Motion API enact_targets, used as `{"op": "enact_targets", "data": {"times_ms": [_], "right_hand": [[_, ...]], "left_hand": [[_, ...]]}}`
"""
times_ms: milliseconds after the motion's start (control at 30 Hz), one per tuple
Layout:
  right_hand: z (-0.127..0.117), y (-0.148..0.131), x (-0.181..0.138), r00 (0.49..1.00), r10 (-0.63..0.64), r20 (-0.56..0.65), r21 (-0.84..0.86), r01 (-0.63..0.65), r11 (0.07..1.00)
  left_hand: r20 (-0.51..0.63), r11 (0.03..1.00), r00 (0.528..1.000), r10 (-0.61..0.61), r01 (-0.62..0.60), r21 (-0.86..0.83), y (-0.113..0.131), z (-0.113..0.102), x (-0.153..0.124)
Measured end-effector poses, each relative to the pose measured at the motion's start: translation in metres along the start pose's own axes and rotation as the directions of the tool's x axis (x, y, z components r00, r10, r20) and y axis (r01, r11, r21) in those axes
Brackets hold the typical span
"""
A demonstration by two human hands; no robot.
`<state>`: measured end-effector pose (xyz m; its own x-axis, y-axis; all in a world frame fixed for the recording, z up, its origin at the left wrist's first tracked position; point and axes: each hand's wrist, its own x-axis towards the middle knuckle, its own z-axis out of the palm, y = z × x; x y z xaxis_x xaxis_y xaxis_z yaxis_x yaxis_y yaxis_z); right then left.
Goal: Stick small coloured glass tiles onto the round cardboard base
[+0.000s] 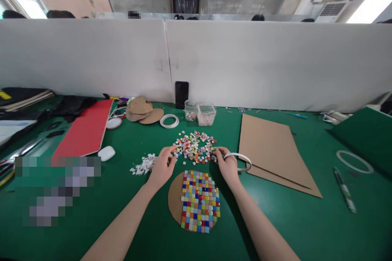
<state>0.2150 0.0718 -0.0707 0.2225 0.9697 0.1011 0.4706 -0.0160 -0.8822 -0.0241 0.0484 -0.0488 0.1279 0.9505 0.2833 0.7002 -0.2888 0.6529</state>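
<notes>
My left hand (pixel 162 166) is at the left edge of a pile of small coloured mosaic tiles (pixel 192 144), fingers bent and thumb apart from them. Nothing shows between these fingers. My right hand (pixel 227 166) is at the pile's right edge with fingers curled. A thin white roll of tape (pixel 246 158) loops at this hand, its near side crossing the hand. Below both hands lies a round cardboard disc (pixel 174 200), its left part bare. Rows of shiny square tiles (pixel 200 202) cover most of the rest. White paper scraps (pixel 143 165) lie beside my left hand.
Behind the pile stand a clear cup (pixel 190 111), a tile box (pixel 206 114) and a phone (pixel 181 94) against the white partition (pixel 245 61). Cardboard sheets (pixel 269 147) lie right. Left are a red board (pixel 85 126), white case (pixel 106 153) and cardboard discs (pixel 141 106).
</notes>
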Motion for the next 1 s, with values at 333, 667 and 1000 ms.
{"op": "enact_targets", "data": {"times_ms": [333, 667, 1000], "right_hand": [[-0.0014, 0.0032, 0.0004, 1.0, -0.023, 0.019, 0.041, 0.022, 0.999], [0.0001, 0.003, 0.0002, 0.999, -0.036, 0.015, 0.058, 0.035, 0.998], [-0.0005, 0.006, -0.0016, 0.998, -0.052, 0.03, 0.084, 0.05, 0.995]], "left_hand": [[-0.009, 0.995, 1.0, -0.028, 0.027, -0.098, -0.0035, 0.0015, 0.0004], [-0.113, 0.995, 0.991, -0.07, 0.077, 0.059, -0.0056, 0.0019, 0.0003], [-0.067, 0.997, 0.996, -0.061, 0.058, -0.044, -0.0044, 0.0016, -0.0001]]}}
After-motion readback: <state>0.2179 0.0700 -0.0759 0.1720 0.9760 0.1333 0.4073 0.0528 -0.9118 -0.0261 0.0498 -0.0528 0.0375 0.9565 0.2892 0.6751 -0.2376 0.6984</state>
